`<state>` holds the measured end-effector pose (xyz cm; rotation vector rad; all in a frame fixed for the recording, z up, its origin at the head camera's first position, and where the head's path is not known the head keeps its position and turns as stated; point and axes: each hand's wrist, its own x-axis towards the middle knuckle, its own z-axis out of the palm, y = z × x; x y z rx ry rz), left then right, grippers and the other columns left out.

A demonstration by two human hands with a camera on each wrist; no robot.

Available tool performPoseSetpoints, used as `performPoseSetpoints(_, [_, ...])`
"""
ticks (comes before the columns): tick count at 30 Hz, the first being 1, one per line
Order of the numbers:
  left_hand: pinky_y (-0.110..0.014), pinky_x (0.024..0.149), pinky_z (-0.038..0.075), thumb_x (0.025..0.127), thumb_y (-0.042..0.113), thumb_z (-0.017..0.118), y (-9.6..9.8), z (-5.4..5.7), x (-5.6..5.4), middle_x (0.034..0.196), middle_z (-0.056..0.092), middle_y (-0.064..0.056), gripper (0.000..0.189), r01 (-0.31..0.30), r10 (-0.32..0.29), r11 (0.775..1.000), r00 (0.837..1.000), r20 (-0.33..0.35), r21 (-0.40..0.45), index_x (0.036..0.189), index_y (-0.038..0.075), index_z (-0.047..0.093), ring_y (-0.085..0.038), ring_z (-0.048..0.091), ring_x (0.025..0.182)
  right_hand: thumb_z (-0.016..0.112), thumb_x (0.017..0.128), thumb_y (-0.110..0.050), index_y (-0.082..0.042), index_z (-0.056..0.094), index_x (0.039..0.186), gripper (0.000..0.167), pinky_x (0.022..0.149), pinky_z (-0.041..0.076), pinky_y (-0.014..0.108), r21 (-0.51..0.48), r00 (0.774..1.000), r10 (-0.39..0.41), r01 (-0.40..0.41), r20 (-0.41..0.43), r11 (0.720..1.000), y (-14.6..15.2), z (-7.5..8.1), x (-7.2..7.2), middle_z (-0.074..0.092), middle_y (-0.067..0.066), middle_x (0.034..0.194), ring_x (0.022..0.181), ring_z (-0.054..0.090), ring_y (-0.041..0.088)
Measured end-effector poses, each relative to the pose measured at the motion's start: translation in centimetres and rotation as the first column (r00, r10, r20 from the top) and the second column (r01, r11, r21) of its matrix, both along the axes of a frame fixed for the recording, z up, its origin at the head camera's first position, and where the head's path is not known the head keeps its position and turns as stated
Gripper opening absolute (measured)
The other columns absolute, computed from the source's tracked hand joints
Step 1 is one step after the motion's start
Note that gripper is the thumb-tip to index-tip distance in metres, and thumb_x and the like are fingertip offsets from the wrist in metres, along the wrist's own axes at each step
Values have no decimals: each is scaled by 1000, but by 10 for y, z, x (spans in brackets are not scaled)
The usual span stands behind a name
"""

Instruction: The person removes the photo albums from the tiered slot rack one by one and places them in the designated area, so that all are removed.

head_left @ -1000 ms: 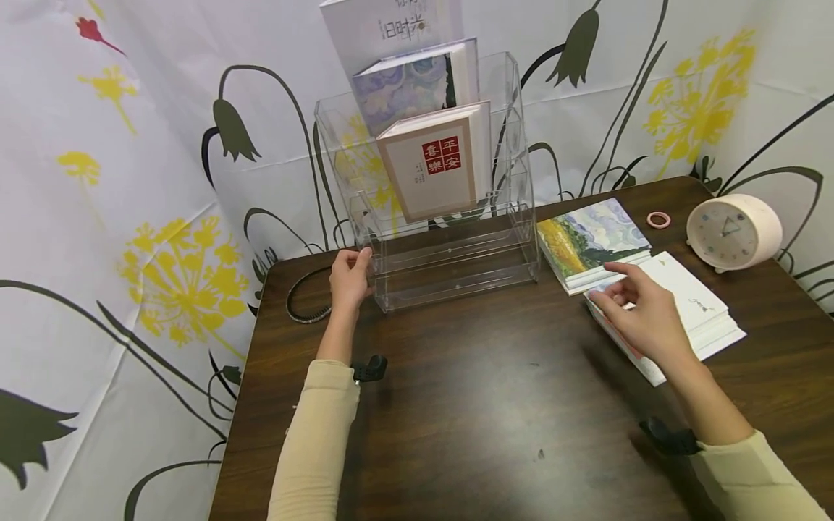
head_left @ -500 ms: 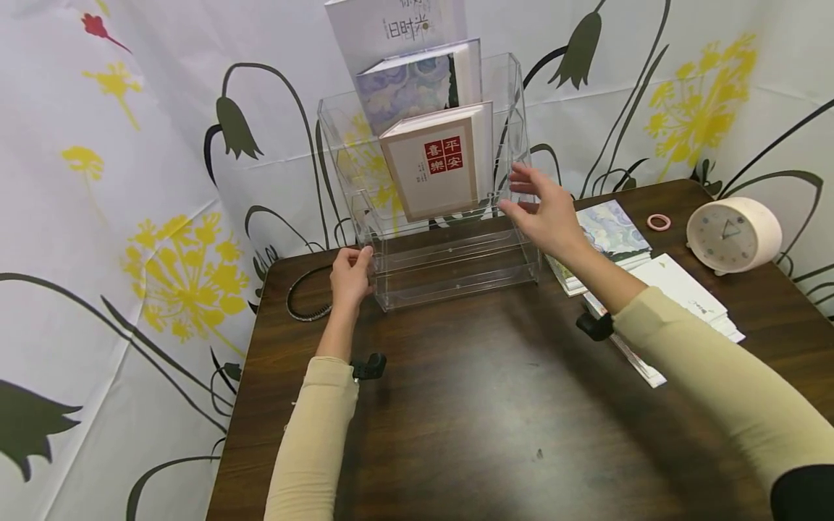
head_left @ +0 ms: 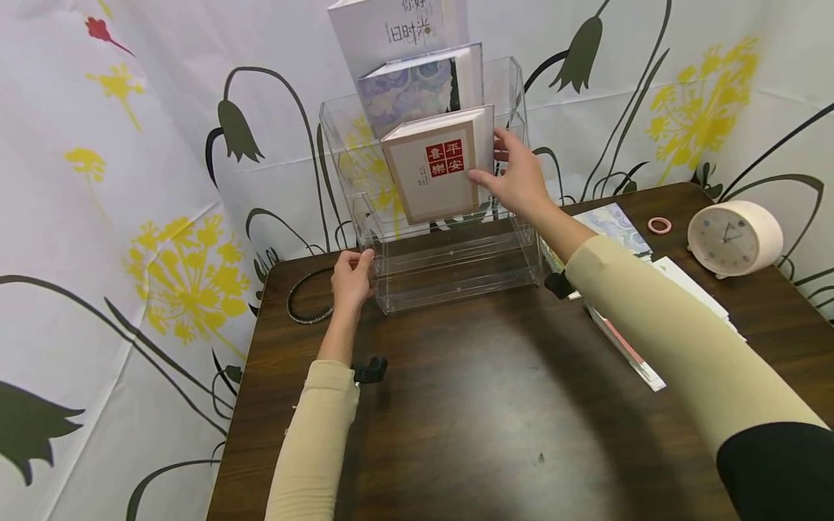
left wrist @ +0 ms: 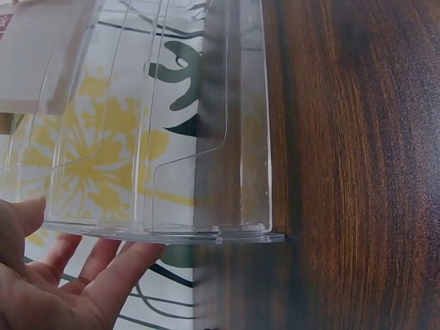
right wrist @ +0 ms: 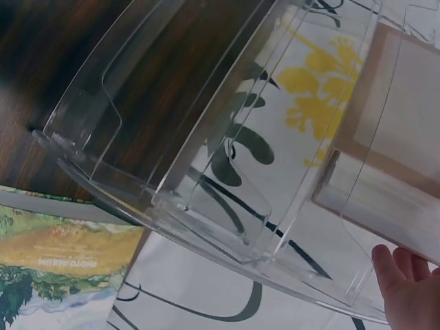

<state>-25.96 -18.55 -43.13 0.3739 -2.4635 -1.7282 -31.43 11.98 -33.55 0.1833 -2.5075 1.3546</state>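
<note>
A clear acrylic rack (head_left: 456, 289) with stepped tiers stands at the back of the table. My left hand (head_left: 352, 278) holds its left side panel; in the left wrist view the thumb is at the panel's edge and the fingers lie against its outer face. A thick beige book (head_left: 449, 192) with red Chinese characters leans in the front of the filled tiers. My right hand (head_left: 517, 174) grips its right edge, thumb on the cover and fingers at the far side. Behind it stand a painted-cover book (head_left: 410, 90) and a tall pale book (head_left: 391, 36).
Right of the rack lie a painted-cover photo album (right wrist: 62, 268) and white-covered books (head_left: 691, 286), partly hidden by my right arm. A pink ring (head_left: 659, 226) and a round clock (head_left: 733, 235) are farther right. A dark coiled band (head_left: 302, 317) lies left of the rack.
My right hand has moved left and up from above the books on the table to the right edge of the beige book. The left hand stays at the rack.
</note>
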Motion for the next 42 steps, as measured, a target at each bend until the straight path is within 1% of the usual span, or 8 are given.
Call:
performPoseSetpoints(6, [-35,65,60,99,44,57,2,-1,-2,96,53,-5,39,-1,1,1000,1000,-8,9,107,6,53,-27,57,97,80,85,-20,-8,40,144,72,99,47,32,17,999,-30,29,25,999,-4,1,-6,55,11,130,118,55,22])
performPoseSetpoints(15, [-41,68,61,99,41,58,4,-3,-3,97,53,-6,36,-1,1,1000,1000,-4,29,106,6,53,-31,59,101,79,85,-21,-5,48,131,57,96,50,33,6,997,-23,22,73,1000,-2,-4,-2,61,13,127,114,60,24])
performPoseSetpoints(21, [-42,70,61,99,40,57,5,-1,-2,97,53,-7,36,0,0,1000,1000,-4,10,107,5,53,-30,58,100,82,82,-18,-5,53,126,54,92,52,32,-21,1000,-9,9,26,1000,1,-3,0,66,13,120,107,64,23])
performPoseSetpoints(29, [-34,64,60,99,41,57,4,0,-2,99,54,-10,36,-1,1,1000,1000,-13,15,106,5,53,-32,57,102,82,80,-10,-7,57,124,51,88,55,27,-84,991,88,-96,-104,992,3,9,8,68,11,120,107,66,18])
performPoseSetpoints(34, [-36,65,60,100,40,57,3,-2,-1,101,54,-12,37,6,-5,1000,1000,-16,27,107,4,52,-33,57,103,81,79,-1,-3,59,122,49,89,55,27,-218,973,112,-156,-201,963,8,19,25,68,14,117,107,66,21])
performPoseSetpoints(37, [-38,67,61,99,40,57,1,-2,-1,101,54,-12,38,9,-8,1000,1000,-21,29,108,3,52,-34,58,104,80,79,2,1,58,122,48,89,55,29,-288,968,100,-166,-231,943,13,29,49,68,16,116,105,67,23])
performPoseSetpoints(40, [-40,69,61,99,41,57,1,-2,-1,100,54,-10,39,5,-4,999,1000,-19,32,108,4,52,-33,57,103,79,79,6,1,59,123,48,87,56,31,-355,956,92,-192,-279,915,25,24,70,68,16,115,104,68,23])
performPoseSetpoints(42, [-40,69,61,99,42,57,2,-3,-1,100,54,-10,39,2,-2,1000,1000,-10,30,108,4,52,-33,56,104,78,79,8,0,60,122,47,86,56,32,-435,953,94,-218,-288,874,36,13,86,69,16,114,102,68,22])
